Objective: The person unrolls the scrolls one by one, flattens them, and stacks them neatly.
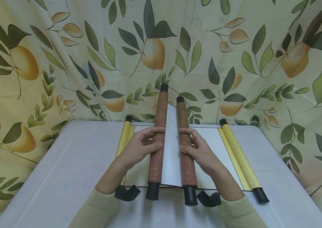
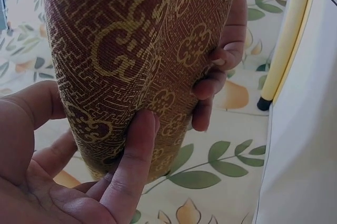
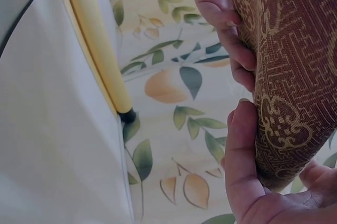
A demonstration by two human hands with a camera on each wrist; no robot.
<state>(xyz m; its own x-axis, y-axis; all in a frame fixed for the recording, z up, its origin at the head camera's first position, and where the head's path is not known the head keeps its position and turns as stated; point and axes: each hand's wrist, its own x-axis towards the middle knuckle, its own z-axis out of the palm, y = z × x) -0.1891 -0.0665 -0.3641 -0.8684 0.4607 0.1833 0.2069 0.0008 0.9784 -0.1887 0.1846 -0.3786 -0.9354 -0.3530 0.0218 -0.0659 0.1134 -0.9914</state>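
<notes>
left to right: yellow scroll roller (image 1: 125, 136) at the far left edge of an unrolled white scroll (image 1: 210, 139) lying on the grey table (image 1: 72, 164). left hand (image 1: 139, 147), fingers curled round the left brown brocade roll (image 1: 158, 139). narrow white strip (image 1: 171, 152) between the two rolls. right hand (image 1: 196, 148) gripping the right brown brocade roll (image 1: 186, 148). second yellow roller (image 1: 242, 160) at the right edge. both brown rolls held raised above the white scroll, before a leaf-and-fruit printed curtain (image 1: 235, 53).

The open yellow scroll (image 1: 236, 152) lies partly hidden beneath the brown scroll (image 1: 172, 148) and both forearms. Both wrist views cut off the brown rollers' ends.
</notes>
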